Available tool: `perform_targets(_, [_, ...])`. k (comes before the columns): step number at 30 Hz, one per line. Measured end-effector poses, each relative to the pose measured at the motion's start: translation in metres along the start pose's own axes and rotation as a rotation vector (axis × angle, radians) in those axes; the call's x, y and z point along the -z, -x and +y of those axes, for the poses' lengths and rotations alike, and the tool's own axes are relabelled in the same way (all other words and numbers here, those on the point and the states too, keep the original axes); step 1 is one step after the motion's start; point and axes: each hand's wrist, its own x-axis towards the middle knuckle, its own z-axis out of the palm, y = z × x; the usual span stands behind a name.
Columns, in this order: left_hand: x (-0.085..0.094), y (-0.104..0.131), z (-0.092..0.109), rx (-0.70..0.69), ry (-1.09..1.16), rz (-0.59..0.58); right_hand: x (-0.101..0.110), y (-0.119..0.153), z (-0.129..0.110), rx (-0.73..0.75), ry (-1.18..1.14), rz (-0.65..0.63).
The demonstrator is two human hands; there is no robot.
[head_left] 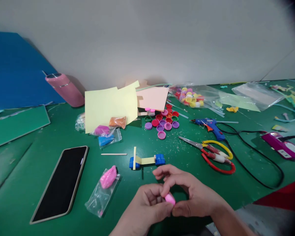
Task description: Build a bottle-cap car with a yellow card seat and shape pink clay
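Observation:
A small lump of pink modelling clay [170, 199] sits between the fingertips of both hands, low in the head view. My left hand [147, 205] pinches it between thumb and bent fingers. From the other side, the thumb and index finger of my right hand [195, 193] press on it. Just beyond the hands stands a little model of blue wheels [160, 159] joined by a pale yellow strip [147, 160], with an upright stick at its left end. To the left lies a clear bag with a larger pink clay lump [108, 177] at its mouth.
A phone [61, 183] lies at left, a thin stick [113, 154] near the model. Scissors [211, 153], a blue glue gun [210, 127] with its cord and a purple power strip [281, 144] are at right. Coloured caps [161, 134], clay packets, paper and a pink bottle [66, 90] stand behind.

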Motion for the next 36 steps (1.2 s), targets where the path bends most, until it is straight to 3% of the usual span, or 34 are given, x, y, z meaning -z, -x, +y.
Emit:
perform_targets(11, [0.001,-0.001,0.0,-0.005,0.029,0.018,0.002,-0.003,-0.004,-0.003,0.023,-0.033])
perform_targets(15, [-0.001,-0.004,-0.001,-0.031,0.15,0.122,-0.002,0.0,0.002,0.031,0.117,0.065])
perform_targets(20, [-0.005,-0.005,-0.005,-0.037,0.201,0.199,-0.007,-0.001,0.006,0.044,0.436,0.232])
perform_targets(27, [-0.001,-0.008,-0.012,-0.068,0.209,0.141,-0.006,-0.002,0.008,0.099,0.519,0.266])
perform_targets(36, [-0.001,-0.008,-0.014,-0.078,0.267,0.214,-0.008,-0.004,0.011,0.127,0.524,0.252])
